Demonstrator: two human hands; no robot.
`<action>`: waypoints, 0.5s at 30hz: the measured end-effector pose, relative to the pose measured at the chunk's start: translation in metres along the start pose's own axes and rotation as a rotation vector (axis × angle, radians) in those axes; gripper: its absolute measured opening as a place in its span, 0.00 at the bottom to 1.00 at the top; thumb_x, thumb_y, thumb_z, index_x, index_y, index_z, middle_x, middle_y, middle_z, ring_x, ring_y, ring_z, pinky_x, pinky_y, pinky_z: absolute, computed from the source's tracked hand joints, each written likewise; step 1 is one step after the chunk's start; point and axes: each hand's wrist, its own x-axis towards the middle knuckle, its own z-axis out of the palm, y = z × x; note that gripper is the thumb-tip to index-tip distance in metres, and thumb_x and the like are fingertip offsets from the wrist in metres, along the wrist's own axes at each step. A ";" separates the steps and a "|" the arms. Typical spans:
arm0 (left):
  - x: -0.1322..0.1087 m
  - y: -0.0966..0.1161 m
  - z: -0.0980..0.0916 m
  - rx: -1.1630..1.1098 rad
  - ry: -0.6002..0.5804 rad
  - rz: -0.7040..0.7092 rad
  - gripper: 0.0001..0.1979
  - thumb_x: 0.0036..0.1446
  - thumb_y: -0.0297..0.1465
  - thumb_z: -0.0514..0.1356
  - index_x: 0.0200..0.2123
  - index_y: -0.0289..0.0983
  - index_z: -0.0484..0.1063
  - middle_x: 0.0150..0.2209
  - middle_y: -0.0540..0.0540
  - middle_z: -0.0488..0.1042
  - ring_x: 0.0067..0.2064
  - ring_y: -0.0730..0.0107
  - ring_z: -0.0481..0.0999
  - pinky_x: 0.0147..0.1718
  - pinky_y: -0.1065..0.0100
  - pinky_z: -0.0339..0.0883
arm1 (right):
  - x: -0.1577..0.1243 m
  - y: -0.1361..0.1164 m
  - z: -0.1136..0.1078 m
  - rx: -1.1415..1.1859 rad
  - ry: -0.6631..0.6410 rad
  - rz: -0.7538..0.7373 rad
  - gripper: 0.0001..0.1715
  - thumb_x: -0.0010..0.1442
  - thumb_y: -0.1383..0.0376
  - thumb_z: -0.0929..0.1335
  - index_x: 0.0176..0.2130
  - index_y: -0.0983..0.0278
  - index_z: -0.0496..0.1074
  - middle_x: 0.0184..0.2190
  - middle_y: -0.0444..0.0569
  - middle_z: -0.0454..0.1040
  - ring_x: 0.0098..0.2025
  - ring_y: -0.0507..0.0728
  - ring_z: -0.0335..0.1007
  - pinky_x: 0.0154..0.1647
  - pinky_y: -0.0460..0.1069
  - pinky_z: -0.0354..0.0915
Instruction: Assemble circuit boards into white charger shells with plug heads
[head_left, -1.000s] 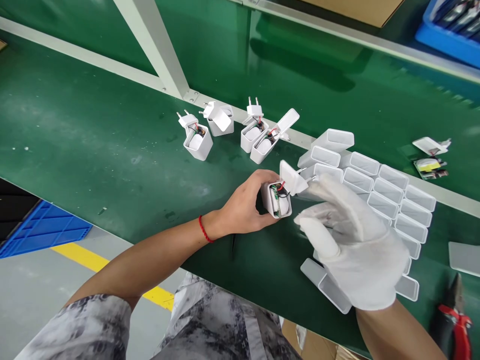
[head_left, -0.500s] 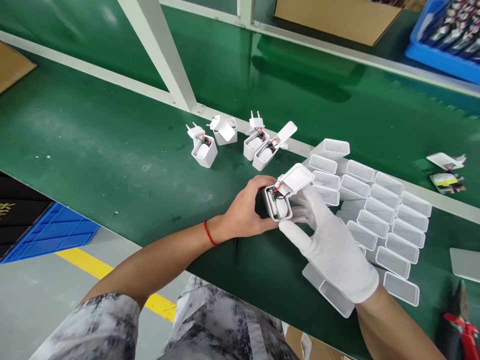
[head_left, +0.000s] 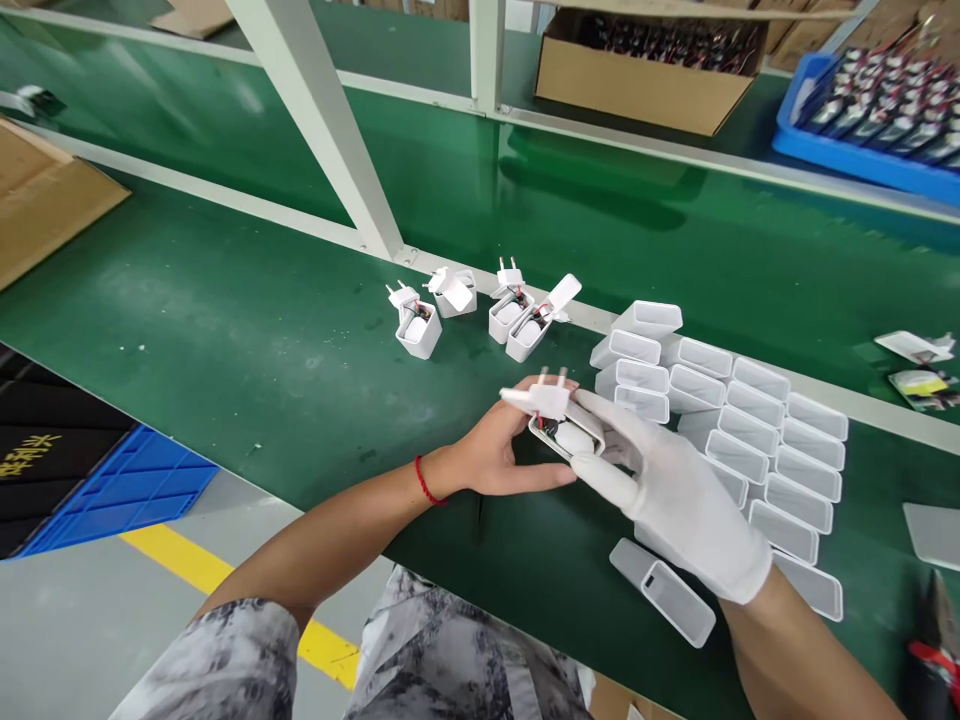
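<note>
The person's two hands meet over the green workbench (head_left: 225, 400), both closed on one white adapter (head_left: 576, 439), which is held above the bench top just left of the rows of cases. The bare left hand (head_left: 491, 455) grips it from the left, its fingers reaching behind the housing and its thumb stretched along the near side, while the right hand (head_left: 675, 490), in a white glove, clasps the right side between thumb and fingers. The adapter's mouth is open, showing a white block and some wiring inside; its plug cover (head_left: 551, 400) sits tilted at the far edge with two metal pins pointing up and away, and a red wire runs by it. Beyond the hands stand four more open adapters (head_left: 418, 335), their plug pieces leaning out of the housings. To the right, white open-topped cases (head_left: 739, 457) stand packed in slanting rows, partly hidden by the glove. Nearer the person, two flat pale pieces (head_left: 679, 602) lie side by side. Red-handled pliers (head_left: 934, 655) rest at the right edge, and a blue tray (head_left: 862, 165) of parts stands at the upper right.
</note>
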 end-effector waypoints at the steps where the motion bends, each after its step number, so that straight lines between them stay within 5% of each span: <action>1: 0.001 0.002 -0.002 -0.017 -0.039 -0.039 0.32 0.59 0.40 0.65 0.63 0.39 0.61 0.58 0.35 0.69 0.59 0.52 0.71 0.57 0.54 0.67 | 0.000 0.001 -0.003 -0.019 0.036 0.009 0.30 0.59 0.52 0.68 0.58 0.60 0.70 0.47 0.49 0.79 0.44 0.62 0.78 0.47 0.55 0.74; 5: 0.002 0.008 -0.007 -0.007 -0.104 -0.174 0.27 0.61 0.40 0.63 0.62 0.42 0.65 0.55 0.38 0.75 0.55 0.54 0.76 0.54 0.55 0.70 | -0.002 0.006 -0.009 -0.085 0.125 0.001 0.36 0.59 0.45 0.67 0.59 0.61 0.69 0.49 0.54 0.78 0.49 0.66 0.76 0.56 0.63 0.70; 10: 0.001 0.005 -0.005 0.044 0.025 -0.172 0.28 0.58 0.44 0.65 0.59 0.40 0.69 0.52 0.38 0.77 0.50 0.56 0.78 0.50 0.56 0.72 | -0.001 0.007 -0.007 0.016 -0.010 -0.031 0.43 0.60 0.48 0.67 0.67 0.63 0.58 0.55 0.55 0.74 0.52 0.65 0.74 0.57 0.61 0.70; 15: 0.003 0.010 -0.005 -0.021 -0.033 -0.180 0.30 0.57 0.45 0.65 0.59 0.40 0.69 0.52 0.38 0.76 0.51 0.55 0.77 0.50 0.56 0.71 | 0.002 0.006 -0.005 0.011 -0.016 0.063 0.45 0.61 0.43 0.65 0.67 0.65 0.60 0.53 0.55 0.75 0.53 0.67 0.74 0.56 0.63 0.69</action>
